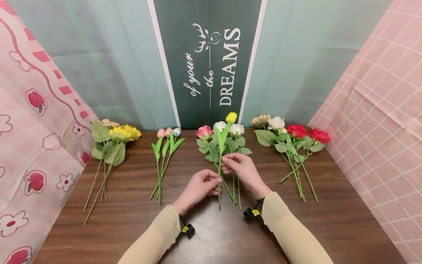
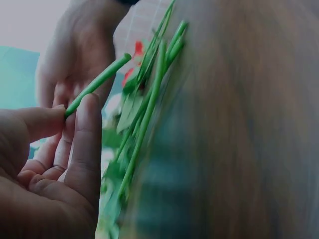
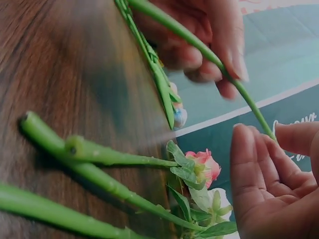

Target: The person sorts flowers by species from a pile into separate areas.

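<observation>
Fingertips of both hands pinched one yellow tulip stem [image 1: 219,172] above the desk [image 1: 132,220] centre: left hand [image 1: 197,189] low, right hand [image 1: 242,169] higher, steadying it. It lay over the mixed bunch [image 1: 227,146] toward the far edge, evidently for alignment.

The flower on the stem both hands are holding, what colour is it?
Yellow: the flower tops the stem, clearest in the head view.

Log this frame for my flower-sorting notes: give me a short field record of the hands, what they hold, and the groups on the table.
left hand: pinches the yellow tulip stem low down
right hand: pinches the same stem higher up
middle bunch: pink and white blooms, lying under the hands
other groups: sunflowers far left, tulip buds, red and white roses right
surface: wooden table
</observation>
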A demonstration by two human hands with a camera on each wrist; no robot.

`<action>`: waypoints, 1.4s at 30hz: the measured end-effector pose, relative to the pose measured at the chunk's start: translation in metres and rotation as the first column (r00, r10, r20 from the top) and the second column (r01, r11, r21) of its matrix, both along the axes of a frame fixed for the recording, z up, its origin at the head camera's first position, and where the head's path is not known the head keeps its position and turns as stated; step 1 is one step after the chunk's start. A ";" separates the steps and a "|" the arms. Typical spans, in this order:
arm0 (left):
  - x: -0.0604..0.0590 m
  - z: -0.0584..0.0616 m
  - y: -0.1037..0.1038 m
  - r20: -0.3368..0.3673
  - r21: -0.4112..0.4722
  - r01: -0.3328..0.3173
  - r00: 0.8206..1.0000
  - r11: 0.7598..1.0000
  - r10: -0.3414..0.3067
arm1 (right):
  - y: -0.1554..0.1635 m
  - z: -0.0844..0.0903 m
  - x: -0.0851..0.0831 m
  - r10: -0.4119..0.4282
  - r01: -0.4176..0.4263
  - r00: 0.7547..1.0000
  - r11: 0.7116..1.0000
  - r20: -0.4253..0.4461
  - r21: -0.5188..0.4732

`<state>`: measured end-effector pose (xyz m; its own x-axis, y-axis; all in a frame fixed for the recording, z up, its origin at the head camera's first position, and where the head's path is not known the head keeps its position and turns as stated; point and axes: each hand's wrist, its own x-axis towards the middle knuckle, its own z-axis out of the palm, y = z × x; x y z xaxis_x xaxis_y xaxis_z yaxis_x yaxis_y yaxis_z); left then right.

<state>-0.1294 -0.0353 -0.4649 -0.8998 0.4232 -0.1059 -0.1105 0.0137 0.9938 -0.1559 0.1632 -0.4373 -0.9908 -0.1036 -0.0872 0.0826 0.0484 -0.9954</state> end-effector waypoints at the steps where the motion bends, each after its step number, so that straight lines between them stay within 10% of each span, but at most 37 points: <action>1: -0.002 0.001 -0.008 -0.006 -0.026 -0.014 1.000 1.000 0.014 | -0.001 -0.001 0.001 0.015 -0.015 1.000 1.000 -0.009 0.014; 6: -0.011 0.007 -0.065 -0.064 -0.192 -0.114 0.993 0.975 0.104 | -0.005 0.001 0.006 0.131 -0.092 0.984 0.953 -0.121 0.290; 14: -0.022 0.010 -0.159 -0.044 -0.326 -0.257 0.965 0.910 0.257 | -0.029 0.020 0.006 0.421 -0.089 0.867 0.656 -0.265 0.750; 21: -0.023 0.005 -0.174 0.040 -0.285 -0.259 0.959 0.923 0.281 | -0.052 0.022 0.003 0.601 -0.111 0.769 0.461 -0.218 0.880; 33: -0.026 0.011 -0.171 0.049 -0.379 -0.184 0.975 0.907 0.218 | -0.061 0.007 0.006 0.715 -0.136 0.683 0.329 -0.152 0.934; 38: -0.022 0.016 -0.175 0.006 -0.435 -0.184 0.978 0.881 0.207 | -0.050 0.006 0.005 0.700 -0.117 0.691 0.358 -0.184 0.926; 42: -0.019 0.023 -0.167 -0.149 -0.495 -0.220 0.975 0.841 0.168 | -0.023 0.007 -0.001 0.614 -0.054 0.746 0.441 -0.257 0.896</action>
